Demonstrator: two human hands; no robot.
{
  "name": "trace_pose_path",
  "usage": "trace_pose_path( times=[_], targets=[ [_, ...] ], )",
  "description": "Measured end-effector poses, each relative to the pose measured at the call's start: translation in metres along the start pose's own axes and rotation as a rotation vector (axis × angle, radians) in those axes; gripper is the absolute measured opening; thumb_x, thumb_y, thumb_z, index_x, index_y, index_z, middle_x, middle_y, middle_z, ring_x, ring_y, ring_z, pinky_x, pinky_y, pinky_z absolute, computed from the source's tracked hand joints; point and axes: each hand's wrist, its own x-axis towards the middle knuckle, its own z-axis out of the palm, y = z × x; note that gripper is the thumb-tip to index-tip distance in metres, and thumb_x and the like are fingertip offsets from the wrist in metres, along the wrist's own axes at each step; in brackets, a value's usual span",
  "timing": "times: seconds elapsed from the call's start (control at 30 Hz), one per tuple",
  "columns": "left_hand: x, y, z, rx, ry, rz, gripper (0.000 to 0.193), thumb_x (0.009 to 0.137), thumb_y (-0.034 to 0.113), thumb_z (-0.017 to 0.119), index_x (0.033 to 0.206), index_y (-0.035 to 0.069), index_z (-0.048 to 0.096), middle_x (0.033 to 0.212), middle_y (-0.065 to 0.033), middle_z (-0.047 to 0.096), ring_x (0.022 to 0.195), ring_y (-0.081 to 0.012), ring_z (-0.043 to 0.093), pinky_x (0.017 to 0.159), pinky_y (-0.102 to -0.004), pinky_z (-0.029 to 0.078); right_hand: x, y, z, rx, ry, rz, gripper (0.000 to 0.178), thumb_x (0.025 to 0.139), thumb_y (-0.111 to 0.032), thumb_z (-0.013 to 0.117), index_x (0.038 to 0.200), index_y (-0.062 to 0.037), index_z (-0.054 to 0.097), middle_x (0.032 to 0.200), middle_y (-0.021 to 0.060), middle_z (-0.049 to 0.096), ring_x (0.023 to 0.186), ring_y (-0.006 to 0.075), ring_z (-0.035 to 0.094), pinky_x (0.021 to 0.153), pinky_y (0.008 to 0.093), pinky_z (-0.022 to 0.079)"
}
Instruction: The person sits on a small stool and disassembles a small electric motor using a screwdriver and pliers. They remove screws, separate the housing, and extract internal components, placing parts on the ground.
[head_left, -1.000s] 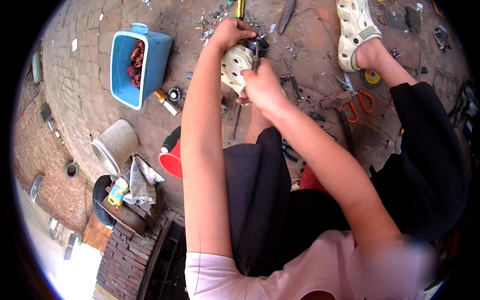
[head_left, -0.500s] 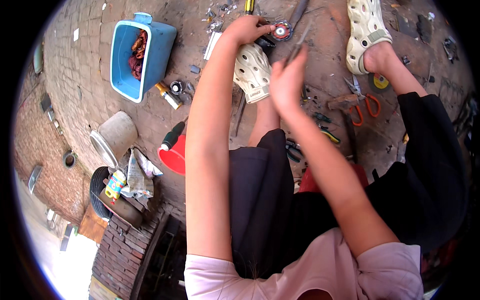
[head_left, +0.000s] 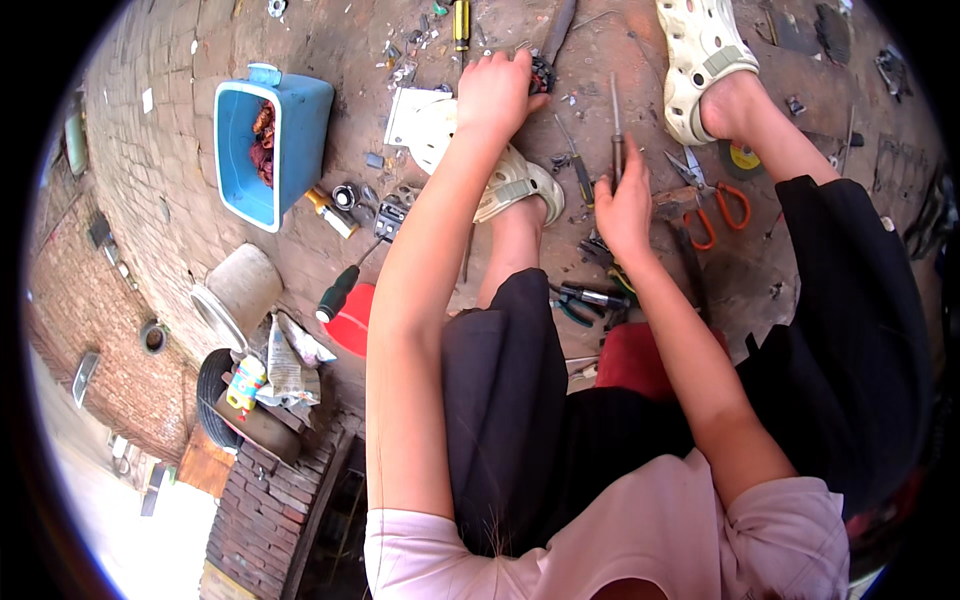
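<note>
- Dark and small, a rounded part (head_left: 543, 74) sits in the far middle of the scene, against the thumb side of the left hand (head_left: 497, 92); the back of that hand hides its hold, so I cannot tell whether the fingers are clamped.
- The right hand (head_left: 625, 212), apart from the left and nearer, is wrapped around a dark-handled screwdriver (head_left: 618, 148), whose blade points far.
- A cream clog (head_left: 512, 192) lies partly beneath the left arm (head_left: 415, 280).
- Just beyond the left hand, a yellow-and-black screwdriver (head_left: 461, 25) lies on the ground.
- To the right of the right hand are orange-handled scissors (head_left: 738, 205) and a disc (head_left: 741, 157) with a yellow face.
- At the left stands a blue bin (head_left: 305, 140) with reddish-brown material (head_left: 263, 145) inside; nearer, a grey bucket (head_left: 242, 285) is tilted.
</note>
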Motion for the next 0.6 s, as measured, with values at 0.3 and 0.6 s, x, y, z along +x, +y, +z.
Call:
trace_pose_path(
  times=[0.3,0.6],
  targets=[
    [-0.037,0.025,-0.079,-0.685,0.149,0.048,0.05,0.067,0.019,0.078,0.108,-0.001,0.059,0.087,-0.0107,0.066,0.081,-0.0173,0.064,0.078,-0.0294,0.05,0.023,-0.046,-0.022,0.842,-0.133,0.18,0.042,0.094,-0.031,0.057,0.119,0.0015,0.052,0.098,0.0115,0.063,0.086,0.0209,0.064,0.073,0.033,0.052],
    [-0.171,0.099,-0.266,-0.725,0.431,0.238,0.056,0.068,-0.002,0.072,0.121,0.003,0.056,0.12,-0.0108,0.052,0.109,-0.0213,0.054,0.092,-0.0309,0.046,-0.028,-0.173,-0.168,1.426,-0.712,-0.073,0.042,0.096,-0.036,0.052,0.119,-0.0012,0.053,0.105,0.0065,0.061,0.093,0.0136,0.06,0.072,0.0298,0.052]
  ],
)
